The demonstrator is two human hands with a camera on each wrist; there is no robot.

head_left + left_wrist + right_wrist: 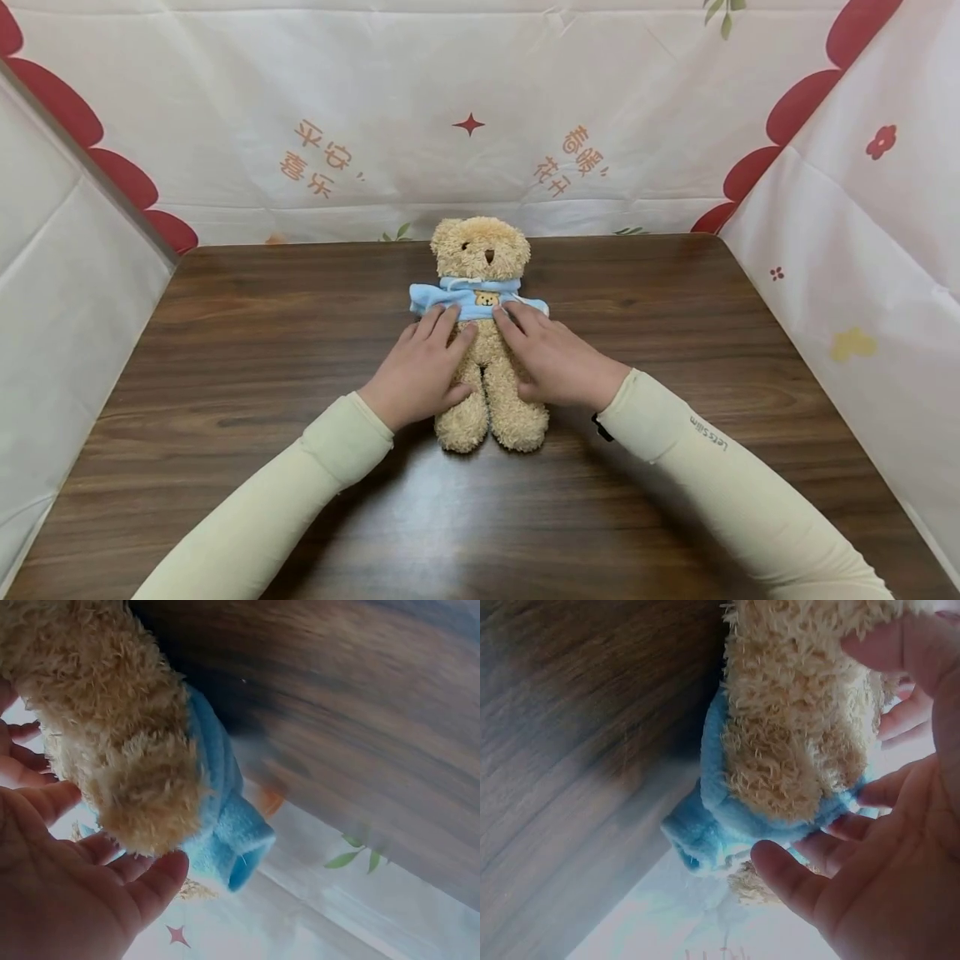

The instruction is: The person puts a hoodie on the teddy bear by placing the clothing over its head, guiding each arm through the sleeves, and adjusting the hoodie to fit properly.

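Left hand (423,367) and right hand (561,358) are laid from both sides on the plush teddy bear (483,343), with the fingers reaching the lower part of its light-blue drawstring top (459,297). Both are relaxed, the fingers being apart and only lightly bent, and nothing is gripped by either of them. The teddy bear is placed near the middle of the wood-grain worktop (285,350), on its back, with its head close to the far edge and its legs pointed toward the person. Whether its arms are inside the sleeves (244,859) cannot be told surely, because the wrist views are rather blurred.

Judged by its look, the teddy bear should be light, soft, easily squeezed and hardly fragile; its curly pile is probably not slippery. It would best be held at both sides of the body, since loose cloth could shift if only the top were pulled.
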